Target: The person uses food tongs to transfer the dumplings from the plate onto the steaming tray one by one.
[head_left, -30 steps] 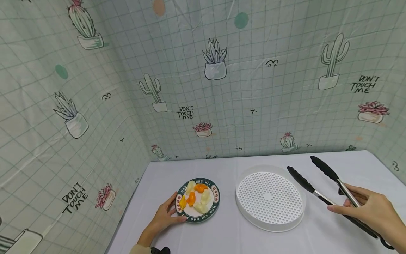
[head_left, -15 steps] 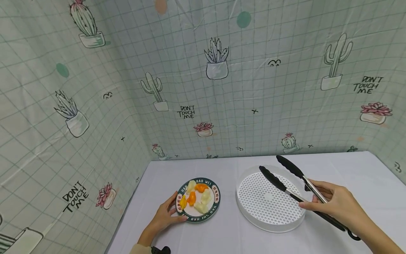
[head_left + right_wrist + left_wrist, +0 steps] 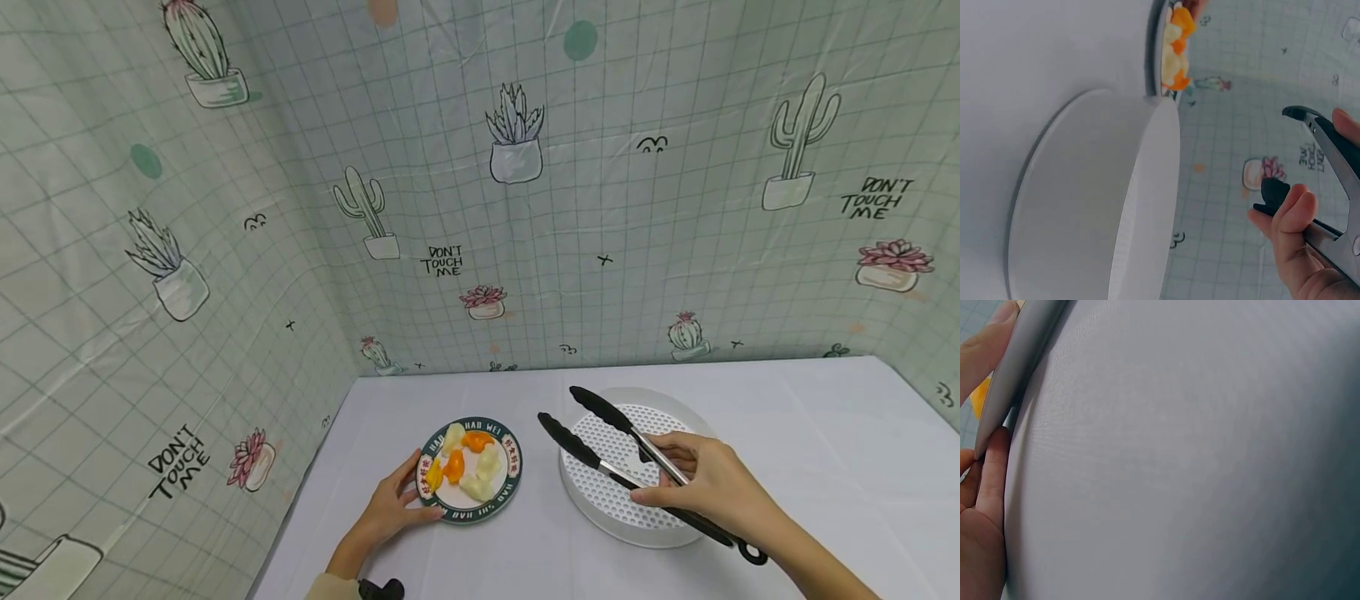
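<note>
My left hand (image 3: pixel 390 507) holds the left edge of a small round plate (image 3: pixel 501 498) with a dark green lettered rim. In the left wrist view, the thumb lies along the plate's rim while a finger reaches beneath it. On the plate sit several orange, yellow and pale food pieces (image 3: pixel 453 467). Metal tongs (image 3: pixel 570 439) with black tips are gripped in my right hand (image 3: pixel 712 483), fingers on one arm and thumb on the other. The tongs' tips are spread with nothing between them, pointing left toward the plate. They hang over a round white tub with a perforated surface (image 3: pixel 611 508).
A white cloth (image 3: pixel 525 558) covers the table, and the tub stands right of the plate. Behind and to the left rise fabric walls (image 3: pixel 420 317) printed with cacti and a grid. A black strap piece (image 3: pixel 382 590) shows at my left wrist.
My right hand has carried the tongs leftward from beside the tub to over it, their tips now past its left edge. The left hand and the plate have stayed in place.
</note>
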{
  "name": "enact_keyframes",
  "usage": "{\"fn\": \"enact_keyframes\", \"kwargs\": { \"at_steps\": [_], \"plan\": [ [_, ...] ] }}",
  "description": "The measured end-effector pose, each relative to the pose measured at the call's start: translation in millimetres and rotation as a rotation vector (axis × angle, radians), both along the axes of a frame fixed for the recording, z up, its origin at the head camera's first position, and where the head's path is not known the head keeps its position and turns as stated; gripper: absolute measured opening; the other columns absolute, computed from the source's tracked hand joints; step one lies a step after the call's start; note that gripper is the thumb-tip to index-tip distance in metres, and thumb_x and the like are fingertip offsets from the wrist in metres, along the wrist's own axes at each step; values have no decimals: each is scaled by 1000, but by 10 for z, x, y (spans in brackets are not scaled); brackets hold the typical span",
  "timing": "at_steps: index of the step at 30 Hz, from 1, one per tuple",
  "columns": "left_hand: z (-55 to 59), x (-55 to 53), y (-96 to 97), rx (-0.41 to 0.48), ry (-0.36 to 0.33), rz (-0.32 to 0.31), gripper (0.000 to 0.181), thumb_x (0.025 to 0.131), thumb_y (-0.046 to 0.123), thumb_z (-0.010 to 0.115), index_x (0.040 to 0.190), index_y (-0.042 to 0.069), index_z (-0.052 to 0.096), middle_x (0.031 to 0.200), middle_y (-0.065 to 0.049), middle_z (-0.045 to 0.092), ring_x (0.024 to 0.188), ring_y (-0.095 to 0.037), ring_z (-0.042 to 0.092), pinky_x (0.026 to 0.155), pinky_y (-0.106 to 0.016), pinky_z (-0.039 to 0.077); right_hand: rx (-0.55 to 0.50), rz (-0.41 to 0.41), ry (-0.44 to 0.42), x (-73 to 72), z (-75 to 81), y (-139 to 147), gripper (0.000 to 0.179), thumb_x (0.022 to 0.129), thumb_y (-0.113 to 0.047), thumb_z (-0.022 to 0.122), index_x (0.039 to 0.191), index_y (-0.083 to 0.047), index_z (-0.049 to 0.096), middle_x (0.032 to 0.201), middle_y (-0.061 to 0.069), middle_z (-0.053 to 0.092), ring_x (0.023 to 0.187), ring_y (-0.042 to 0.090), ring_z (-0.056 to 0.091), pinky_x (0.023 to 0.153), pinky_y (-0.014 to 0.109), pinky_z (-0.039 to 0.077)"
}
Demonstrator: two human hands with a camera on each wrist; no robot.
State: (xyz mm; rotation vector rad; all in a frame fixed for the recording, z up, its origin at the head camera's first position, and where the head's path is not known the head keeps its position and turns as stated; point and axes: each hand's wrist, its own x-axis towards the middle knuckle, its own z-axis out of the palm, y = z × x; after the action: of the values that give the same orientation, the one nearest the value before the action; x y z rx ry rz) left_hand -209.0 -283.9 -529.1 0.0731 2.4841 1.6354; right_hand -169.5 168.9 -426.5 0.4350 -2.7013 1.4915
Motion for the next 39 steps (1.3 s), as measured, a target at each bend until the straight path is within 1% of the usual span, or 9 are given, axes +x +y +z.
{"fn": "enact_keyframes", "kwargs": {
  "at_steps": [4, 11, 14, 17, 21, 28, 31, 33, 39],
  "plan": [
    [-8, -9, -6, 8, 5, -4, 108, 73, 13, 90, 156, -3, 23, 158, -28, 25, 141, -42, 34, 103, -30, 46, -69, 63, 2, -17, -16, -190, 69, 68, -28, 93, 118, 9, 64, 117, 21, 68, 104, 34, 68, 85, 37, 60],
    [-9, -11, -15, 14, 7, -11, 108, 73, 13, 90, 156, -3, 23, 158, -29, 25, 141, -42, 34, 103, -29, 46, -97, 120, -20, -4, -53, -487, 64, 66, -31, 93, 112, 5, 67, 108, 13, 71, 101, 30, 69, 85, 34, 60],
    [-9, -10, -19, 17, 9, -13, 108, 73, 12, 90, 156, -3, 23, 158, -29, 25, 141, -42, 34, 103, -29, 46, -117, 140, -58, 2, -77, -609, 65, 66, -30, 94, 112, 7, 66, 100, 10, 71, 97, 31, 69, 80, 30, 60],
    [-12, -10, -18, 12, 7, -9, 108, 73, 13, 90, 156, -3, 23, 158, -29, 25, 140, -42, 35, 103, -30, 47, -131, 149, -85, 15, -110, -720, 66, 66, -27, 94, 113, 8, 65, 101, 10, 71, 95, 28, 68, 75, 27, 59],
    [-15, -9, -9, -12, 5, 0, 109, 73, 17, 91, 156, -1, 24, 158, -28, 26, 140, -42, 36, 102, -31, 47, -144, 162, -105, 27, -169, -854, 68, 65, -24, 94, 115, 11, 64, 93, 7, 70, 79, 19, 65, 63, 23, 56],
    [-5, -13, -10, 6, 6, -9, 109, 73, 16, 91, 156, -1, 23, 158, -29, 26, 139, -42, 37, 103, -30, 47, -71, 138, -65, 48, -290, -1051, 66, 63, -26, 95, 110, 10, 67, 83, 3, 67, 69, 12, 59, 57, 21, 52],
    [-1, -14, -9, 15, 5, -13, 109, 73, 15, 91, 156, -1, 23, 158, -29, 25, 139, -42, 38, 102, -30, 48, -55, 154, -52, 62, -328, -1115, 64, 63, -26, 95, 108, 10, 67, 76, 1, 62, 63, 8, 54, 52, 21, 49],
    [2, -12, -10, 25, 5, -16, 109, 73, 15, 90, 156, -2, 22, 158, -29, 25, 138, -43, 38, 102, -30, 48, -50, 167, -52, 70, -355, -1157, 62, 64, -25, 94, 107, 10, 67, 71, 0, 58, 58, 6, 49, 47, 21, 45],
    [-4, -1, -8, 14, 0, -7, 109, 73, 15, 90, 156, -2, 23, 157, -30, 26, 137, -43, 40, 102, -30, 49, -52, 188, -81, 88, -458, -1272, 58, 66, -22, 93, 105, 12, 66, 68, 2, 58, 56, 6, 48, 44, 20, 43]
  ]
}}
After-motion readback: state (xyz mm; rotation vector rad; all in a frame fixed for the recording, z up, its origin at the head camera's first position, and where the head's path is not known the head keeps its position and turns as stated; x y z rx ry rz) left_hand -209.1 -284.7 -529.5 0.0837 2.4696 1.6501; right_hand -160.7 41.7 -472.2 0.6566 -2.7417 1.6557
